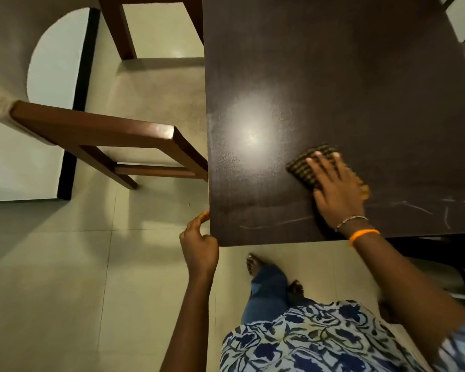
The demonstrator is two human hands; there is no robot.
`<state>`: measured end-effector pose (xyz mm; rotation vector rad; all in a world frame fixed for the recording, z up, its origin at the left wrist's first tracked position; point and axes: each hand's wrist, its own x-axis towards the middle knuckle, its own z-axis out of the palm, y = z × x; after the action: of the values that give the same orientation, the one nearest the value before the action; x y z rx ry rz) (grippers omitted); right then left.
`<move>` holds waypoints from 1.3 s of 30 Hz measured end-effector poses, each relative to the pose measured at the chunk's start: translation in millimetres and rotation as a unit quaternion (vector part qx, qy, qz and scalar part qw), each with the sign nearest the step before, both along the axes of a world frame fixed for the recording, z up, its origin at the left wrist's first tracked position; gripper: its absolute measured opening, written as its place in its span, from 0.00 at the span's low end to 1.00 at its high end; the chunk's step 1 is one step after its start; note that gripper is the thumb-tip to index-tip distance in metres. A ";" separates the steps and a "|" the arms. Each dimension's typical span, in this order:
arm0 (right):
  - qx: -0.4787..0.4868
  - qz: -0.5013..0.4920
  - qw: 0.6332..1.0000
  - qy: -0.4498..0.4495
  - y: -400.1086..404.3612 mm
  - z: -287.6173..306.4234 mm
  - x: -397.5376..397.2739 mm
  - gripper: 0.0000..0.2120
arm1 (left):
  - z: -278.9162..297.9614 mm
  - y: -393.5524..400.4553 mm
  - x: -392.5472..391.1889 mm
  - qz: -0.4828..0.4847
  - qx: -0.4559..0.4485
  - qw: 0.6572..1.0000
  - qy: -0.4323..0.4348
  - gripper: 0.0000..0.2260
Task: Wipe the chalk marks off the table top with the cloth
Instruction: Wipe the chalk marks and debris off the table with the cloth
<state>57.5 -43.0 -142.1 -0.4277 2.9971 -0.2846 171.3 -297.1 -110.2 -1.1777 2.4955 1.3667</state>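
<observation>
The right hand (334,189) is pressing flat, fingers (323,163) spread, on a folded checked cloth (308,163) lying on the dark tabletop (333,76). Faint chalk marks (274,224) are showing along the near edge, on both sides of that wrist. The left hand (199,245) is holding the tabletop's near left corner, fingers curled at the edge. A brown wooden chair (105,132) is standing beside the table on the pale tiled floor (51,291).
</observation>
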 end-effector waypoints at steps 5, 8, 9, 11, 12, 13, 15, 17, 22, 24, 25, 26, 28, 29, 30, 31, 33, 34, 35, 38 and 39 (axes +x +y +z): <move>0.001 -0.143 0.990 -0.023 26.2 8.0 15.4 0.33 | 9.8 3.5 2.8 -0.006 0.024 1.000 0.017 0.28; -0.001 -0.079 0.997 -0.003 -32.9 4.1 34.9 0.31 | 11.4 3.9 3.0 -0.001 0.033 0.999 0.016 0.27; -0.017 -0.040 0.999 0.001 -59.0 0.8 46.6 0.31 | 11.3 3.0 4.2 0.000 0.041 0.999 0.015 0.27; -0.056 0.043 0.997 -0.024 -114.1 -2.8 74.1 0.31 | 9.1 -1.1 7.2 0.008 0.070 0.997 0.020 0.27; -0.065 0.091 0.993 -0.028 -137.6 -2.9 87.5 0.31 | 7.2 -4.3 9.2 0.021 0.077 0.997 0.020 0.26; -0.066 0.134 0.988 -0.022 -154.7 -1.9 95.9 0.29 | 5.7 -7.6 11.1 0.041 0.071 0.996 0.017 0.25; -0.055 0.204 0.977 -0.022 -163.1 -1.5 95.5 0.28 | 1.7 -9.8 21.6 0.077 0.038 0.996 0.005 0.21; -0.045 0.236 0.970 -0.027 -145.3 -6.2 85.5 0.29 | -1.6 -7.3 36.1 0.091 0.026 0.995 0.013 0.18; -0.031 0.113 0.993 0.012 -49.5 -8.2 65.4 0.31 | -11.1 12.7 47.8 0.071 0.023 0.996 0.048 0.13; -0.022 0.040 0.999 0.016 0.8 -7.8 57.1 0.31 | -11.5 20.4 47.4 0.077 0.011 0.996 0.052 0.14; -0.016 0.006 1.000 0.015 22.3 -6.0 55.2 0.31 | -11.1 22.6 48.0 0.077 0.007 0.996 0.051 0.16; -0.009 -0.029 0.999 0.012 37.6 -4.4 55.8 0.31 | -10.8 23.1 49.2 0.073 0.005 0.996 0.049 0.18; -0.005 -0.111 0.994 0.008 44.7 -1.4 63.2 0.31 | -10.4 22.3 50.5 0.054 0.000 0.997 0.049 0.23; -0.010 -0.149 0.989 0.007 36.8 -0.9 67.6 0.31 | -10.3 21.4 50.1 0.046 -0.002 0.998 0.050 0.24; -0.017 -0.174 0.985 0.008 24.0 0.2 72.6 0.31 | -10.2 20.4 50.0 0.042 -0.004 0.998 0.050 0.24; -0.023 -0.179 0.984 0.010 8.0 0.0 77.7 0.31 | -10.7 20.1 49.0 0.042 -0.004 0.998 0.051 0.24; -0.039 -0.131 0.991 0.000 -31.5 -3.4 89.7 0.31 | -12.5 19.6 48.1 0.041 -0.012 0.998 0.053 0.25; -0.053 -0.095 0.994 -0.008 -53.3 -4.8 96.3 0.31 | -12.9 20.3 47.9 0.036 -0.021 0.998 0.052 0.25; -0.070 -0.055 0.996 -0.016 -75.4 -4.7 102.2 0.30 | -12.7 20.6 48.2 0.029 -0.029 0.998 0.050 0.25; -0.104 0.064 0.991 -0.062 -133.4 0.0 115.5 0.30 | -11.9 17.8 49.4 0.000 -0.039 0.998 0.042 0.24; -0.103 0.098 0.987 -0.077 -144.2 0.6 116.4 0.31 | -11.8 17.3 49.4 -0.009 -0.047 0.998 0.038 0.23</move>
<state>173.9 -187.2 -141.6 -0.6803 2.7579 -0.5830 220.7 -279.9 -122.0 -1.1377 2.6428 1.3283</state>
